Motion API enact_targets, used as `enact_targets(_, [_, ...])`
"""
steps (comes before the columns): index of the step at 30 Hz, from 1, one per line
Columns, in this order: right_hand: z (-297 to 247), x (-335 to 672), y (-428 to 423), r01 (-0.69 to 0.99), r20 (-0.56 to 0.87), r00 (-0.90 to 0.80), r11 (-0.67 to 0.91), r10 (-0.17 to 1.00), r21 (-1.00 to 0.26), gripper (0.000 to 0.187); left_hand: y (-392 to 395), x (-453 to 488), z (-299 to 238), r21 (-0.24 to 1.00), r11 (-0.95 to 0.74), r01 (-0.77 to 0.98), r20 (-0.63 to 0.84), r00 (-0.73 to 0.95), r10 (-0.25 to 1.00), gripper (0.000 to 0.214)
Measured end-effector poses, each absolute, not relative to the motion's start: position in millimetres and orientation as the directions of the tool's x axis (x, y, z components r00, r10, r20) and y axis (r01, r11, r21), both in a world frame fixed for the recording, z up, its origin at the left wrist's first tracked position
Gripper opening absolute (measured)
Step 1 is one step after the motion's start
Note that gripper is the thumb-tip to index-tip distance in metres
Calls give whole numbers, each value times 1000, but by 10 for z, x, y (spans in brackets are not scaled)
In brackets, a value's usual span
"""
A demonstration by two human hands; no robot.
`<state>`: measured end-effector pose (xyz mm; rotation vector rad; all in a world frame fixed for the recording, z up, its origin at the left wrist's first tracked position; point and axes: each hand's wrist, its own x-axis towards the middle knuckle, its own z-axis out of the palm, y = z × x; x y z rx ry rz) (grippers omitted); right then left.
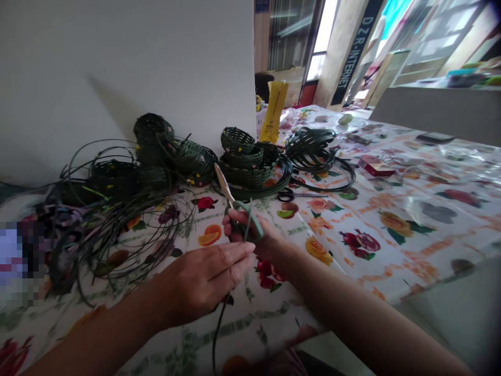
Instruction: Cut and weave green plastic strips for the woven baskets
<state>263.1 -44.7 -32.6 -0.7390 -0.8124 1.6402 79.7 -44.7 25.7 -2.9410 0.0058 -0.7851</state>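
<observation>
In the head view my right hand (pixel 266 237) is closed around green-handled scissors (pixel 224 184), their blades pointing up and away from me. My left hand (pixel 207 277) pinches a thin dark green weaving strip (pixel 218 329) close to the handles. One length of the strip hangs below my left hand towards the table's front edge, and its short upper end rises by the scissors. Past the blades stand small stacked dark green woven baskets (pixel 250 162). To the left lies a loose tangle of thin strips (pixel 133 235).
A flowered, fruit-print cloth covers the table (pixel 336 250). Dark-handled scissors (pixel 287 195) lie by a coil of flat strips (pixel 346 175). A yellow packet (pixel 274 112) stands behind, with a red box (pixel 376 167) farther right. A white wall (pixel 156 57) borders the back left.
</observation>
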Motion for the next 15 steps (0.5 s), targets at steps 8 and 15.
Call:
enact_targets(8, [-239, 2752, -375, -743, -39, -238, -208, 970, -636, 24, -498, 512, 160, -84, -995, 60, 464, 886, 14, 40])
enact_targets(15, [-275, 2737, -373, -786, -38, -253, -228, 967, -575, 22, -510, 496, 121, -54, -997, 50, 487, 873, 17, 36])
